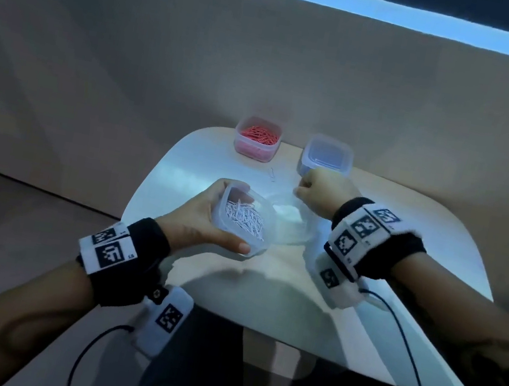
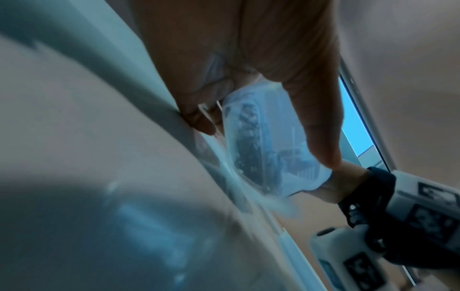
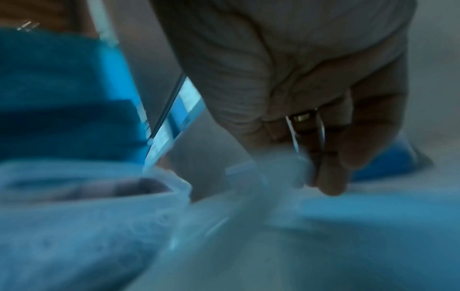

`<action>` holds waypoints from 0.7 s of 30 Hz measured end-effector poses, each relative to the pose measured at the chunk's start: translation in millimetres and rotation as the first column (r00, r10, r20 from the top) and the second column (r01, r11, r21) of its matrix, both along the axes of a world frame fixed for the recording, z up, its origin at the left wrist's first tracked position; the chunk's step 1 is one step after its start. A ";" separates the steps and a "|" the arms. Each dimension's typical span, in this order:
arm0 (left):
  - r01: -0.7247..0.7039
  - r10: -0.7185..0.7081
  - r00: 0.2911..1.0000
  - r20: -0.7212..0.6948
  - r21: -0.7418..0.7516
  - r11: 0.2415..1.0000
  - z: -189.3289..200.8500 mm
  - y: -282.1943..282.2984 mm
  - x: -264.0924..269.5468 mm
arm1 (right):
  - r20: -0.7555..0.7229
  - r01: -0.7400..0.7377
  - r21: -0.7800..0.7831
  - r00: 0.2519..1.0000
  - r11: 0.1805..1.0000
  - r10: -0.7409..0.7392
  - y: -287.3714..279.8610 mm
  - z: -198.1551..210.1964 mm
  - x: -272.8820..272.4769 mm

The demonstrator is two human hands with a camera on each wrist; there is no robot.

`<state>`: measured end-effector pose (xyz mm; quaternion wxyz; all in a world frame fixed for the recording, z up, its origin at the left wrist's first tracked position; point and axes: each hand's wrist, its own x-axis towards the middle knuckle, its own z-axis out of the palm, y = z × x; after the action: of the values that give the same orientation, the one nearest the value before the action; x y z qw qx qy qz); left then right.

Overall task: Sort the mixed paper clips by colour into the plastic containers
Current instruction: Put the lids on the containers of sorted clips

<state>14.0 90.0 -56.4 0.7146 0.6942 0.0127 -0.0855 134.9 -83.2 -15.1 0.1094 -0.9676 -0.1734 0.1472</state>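
My left hand (image 1: 235, 216) grips a clear plastic container (image 1: 265, 210) of white paper clips (image 1: 243, 219), held tilted just above the white table. In the left wrist view the thumb and fingers of that hand (image 2: 261, 137) wrap the same container (image 2: 263, 157). My right hand (image 1: 306, 190) hovers with curled fingers at the far edge of a shallow clear tray (image 1: 294, 230). The blurred right wrist view shows this hand (image 3: 316, 177) pinching a thin pale wire loop, apparently a paper clip (image 3: 295, 137). One pale clip (image 1: 272, 174) lies loose on the table.
A container of red clips (image 1: 257, 137) and a second clear container (image 1: 328, 154) stand at the table's far edge (image 1: 209, 132), just beyond my right hand. Brown panels rise behind the table. Cables trail from both wrist cameras over the near edge.
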 end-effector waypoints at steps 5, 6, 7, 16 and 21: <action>0.014 -0.015 1.000 0.012 0.020 1.000 0.8 9.3 3.3 | 0.217 -0.084 -0.060 0.971 0.995 0.095 40.7 8.2 7.1; 0.011 -0.011 1.000 0.020 0.012 1.000 1.3 9.8 2.9 | 0.184 -0.085 -0.066 0.978 0.994 0.096 51.4 4.0 11.8; 0.007 -0.007 1.000 0.028 0.012 1.000 2.3 10.4 2.5 | 0.157 -0.080 -0.086 0.983 0.993 0.093 61.3 -2.3 17.0; -0.042 0.044 0.998 0.049 -0.038 0.998 3.0 13.8 4.5 | -0.037 -0.158 -0.114 0.987 0.981 0.155 60.6 -10.0 21.5; -0.080 0.082 0.996 0.033 -0.044 0.996 -1.7 15.6 4.8 | -0.214 0.009 0.329 0.975 0.944 0.066 45.7 24.2 22.1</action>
<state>18.8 105.5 -58.1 0.7322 0.6791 0.0268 -0.0448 157.0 -37.5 9.0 0.2854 -0.9107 -0.1962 0.2251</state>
